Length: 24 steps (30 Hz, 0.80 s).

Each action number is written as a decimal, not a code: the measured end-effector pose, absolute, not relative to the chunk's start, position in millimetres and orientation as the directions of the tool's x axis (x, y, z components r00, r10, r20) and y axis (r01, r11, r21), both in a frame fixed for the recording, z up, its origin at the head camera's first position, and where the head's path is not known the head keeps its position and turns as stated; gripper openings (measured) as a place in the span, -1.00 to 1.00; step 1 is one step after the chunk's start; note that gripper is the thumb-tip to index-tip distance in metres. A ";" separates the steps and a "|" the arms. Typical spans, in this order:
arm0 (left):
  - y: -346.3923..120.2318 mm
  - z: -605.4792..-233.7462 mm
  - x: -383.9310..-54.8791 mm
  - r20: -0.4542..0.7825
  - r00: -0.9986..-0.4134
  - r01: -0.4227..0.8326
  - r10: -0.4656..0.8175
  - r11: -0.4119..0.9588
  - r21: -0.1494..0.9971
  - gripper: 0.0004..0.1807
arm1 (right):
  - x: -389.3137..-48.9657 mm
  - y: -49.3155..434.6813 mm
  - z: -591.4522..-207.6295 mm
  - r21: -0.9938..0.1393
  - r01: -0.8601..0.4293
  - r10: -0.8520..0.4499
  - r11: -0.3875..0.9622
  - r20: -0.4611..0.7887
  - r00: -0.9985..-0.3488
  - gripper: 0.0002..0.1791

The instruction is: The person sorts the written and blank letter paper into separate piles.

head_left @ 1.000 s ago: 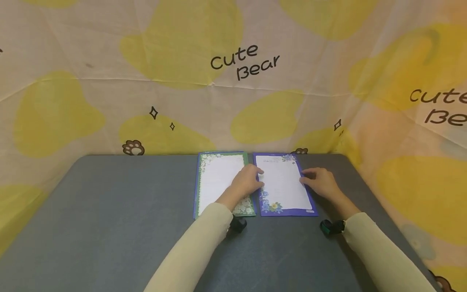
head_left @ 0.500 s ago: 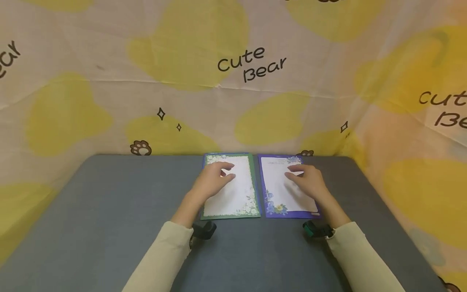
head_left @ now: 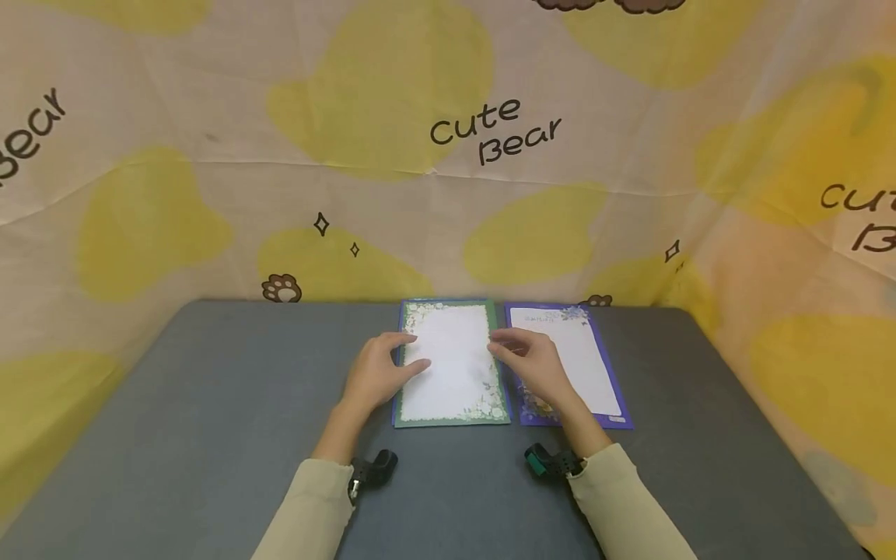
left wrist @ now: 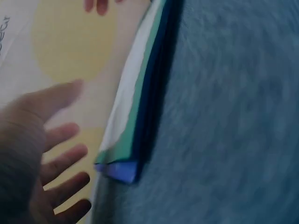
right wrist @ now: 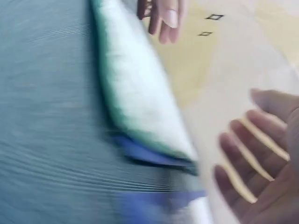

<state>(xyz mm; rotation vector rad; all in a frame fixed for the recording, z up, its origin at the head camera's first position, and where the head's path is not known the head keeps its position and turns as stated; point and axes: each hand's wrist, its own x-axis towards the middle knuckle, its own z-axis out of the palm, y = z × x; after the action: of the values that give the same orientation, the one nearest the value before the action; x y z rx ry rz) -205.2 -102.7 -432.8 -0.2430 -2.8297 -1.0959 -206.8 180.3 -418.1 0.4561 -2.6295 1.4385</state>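
Note:
A sheet of paper with a green floral border (head_left: 448, 389) lies on the table, with a blue-purple edge showing from beneath it. My left hand (head_left: 369, 375) is at its left side, thumb reaching over the border and fingers parted. At the sheet's right edge is my right hand (head_left: 537, 364), fingertips right by the green border and palm over the neighbouring sheet. That one is a purple-bordered sheet (head_left: 584, 365) with blue flowers, partly hidden by the right hand. Both wrist views show a hand (left wrist: 35, 135) with extended fingers and nothing held.
The dark grey table (head_left: 245, 404) extends around the sheets. A patterned cloth (head_left: 378, 101) with yellow patches and "Cute Bear" lettering hangs close behind the table and along its right side. Each wrist wears a black camera (head_left: 378, 467).
My left hand has moved off the gap between the sheets to the green sheet's left side. My right hand has moved left, from the purple sheet's right edge to the green sheet's right edge.

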 end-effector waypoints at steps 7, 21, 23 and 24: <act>-102.9 -451.4 -206.8 0.208 -0.965 0.258 0.159 0.721 0.643 -0.30 | -208.2 172.6 -443.6 -0.688 -0.453 -0.228 0.567 0.398 -0.889 -0.66; -104.8 -457.5 -208.2 0.108 -0.948 0.313 0.300 0.810 0.497 -0.03 | -208.7 176.8 -454.0 -0.436 -0.511 -0.446 0.740 0.249 -0.859 -0.09; -105.2 -457.5 -207.9 0.104 -0.953 0.298 0.286 0.807 0.510 -0.01 | -209.0 176.7 -454.1 -0.399 -0.533 -0.473 0.746 0.245 -0.846 -0.07; -105.7 -457.4 -207.6 0.102 -0.955 0.291 0.280 0.806 0.515 0.00 | -209.2 176.5 -454.3 -0.383 -0.543 -0.486 0.747 0.242 -0.840 -0.07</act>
<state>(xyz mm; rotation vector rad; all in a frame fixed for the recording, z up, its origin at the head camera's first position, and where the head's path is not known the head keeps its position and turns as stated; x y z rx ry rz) -207.6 -105.7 -457.4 -0.4686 -2.9650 -0.8517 -209.2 176.5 -454.3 0.8336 -2.8167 0.6764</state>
